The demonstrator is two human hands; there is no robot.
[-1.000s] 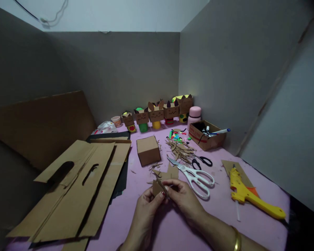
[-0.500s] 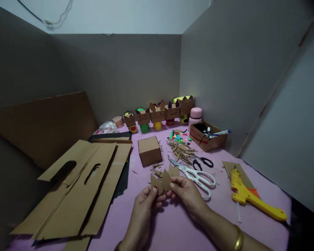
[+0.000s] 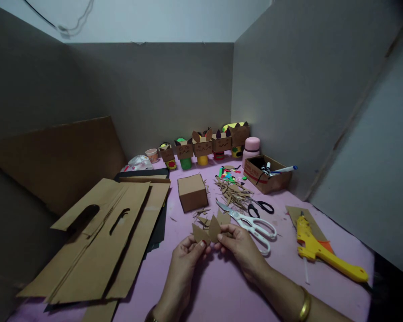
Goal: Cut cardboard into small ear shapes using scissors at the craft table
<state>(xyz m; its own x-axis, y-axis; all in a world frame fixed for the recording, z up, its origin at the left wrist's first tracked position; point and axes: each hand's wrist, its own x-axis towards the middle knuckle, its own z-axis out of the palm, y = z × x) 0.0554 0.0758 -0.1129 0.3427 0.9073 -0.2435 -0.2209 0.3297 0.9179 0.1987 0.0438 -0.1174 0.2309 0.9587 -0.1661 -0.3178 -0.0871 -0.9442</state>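
Pinched in my left hand is a pointed cardboard piece, its tip leaning up and left. My right hand grips a second, leaf-shaped cardboard piece, its point upward. The two pieces meet or overlap at their lower ends, low over the pink tabletop. Just beyond them lie cardboard scraps and a closed cardboard box. White-handled scissors rest beside my right hand, with black-handled scissors behind them.
Flat cardboard sheets cover the left side. A yellow glue gun lies at right. Thin cardboard strips are heaped mid-table. Behind stand an open box of pens, a pink flask, a paper cup and several cardboard-headed figures.
My left hand has turned its cardboard piece, so the tip leans further left. The piece in my right hand has shifted slightly right and up.
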